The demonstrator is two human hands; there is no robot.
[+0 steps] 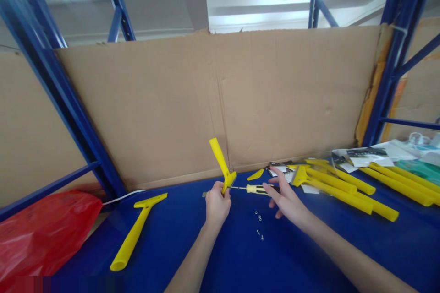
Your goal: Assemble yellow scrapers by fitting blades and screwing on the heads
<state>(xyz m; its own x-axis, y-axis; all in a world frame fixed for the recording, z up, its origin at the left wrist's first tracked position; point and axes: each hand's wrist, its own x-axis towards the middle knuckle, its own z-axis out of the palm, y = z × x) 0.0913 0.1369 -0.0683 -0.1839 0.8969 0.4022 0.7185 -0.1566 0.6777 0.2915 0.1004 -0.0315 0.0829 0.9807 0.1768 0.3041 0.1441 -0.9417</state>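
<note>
My left hand [218,206] is closed around the head of a yellow scraper [220,158], whose hollow handle points up and slightly left. A screwdriver [256,189] with a pale yellow and black handle lies level, its thin shaft reaching the scraper's head. My right hand [287,199] has the thumb at the rear of the screwdriver handle, with the index finger raised and the other fingers loosely curled. Whether the screwdriver tip sits in a screw is too small to tell. Below, small nuts [258,215] and screws [260,235] lie on the blue tabletop [237,261].
Another yellow scraper [137,231] lies at the left, near a red plastic bag [44,238]. Several yellow scrapers and handles [343,187] are piled at the right beside printed packaging [369,155]. A cardboard panel [220,100] stands behind, between blue rack posts [398,55].
</note>
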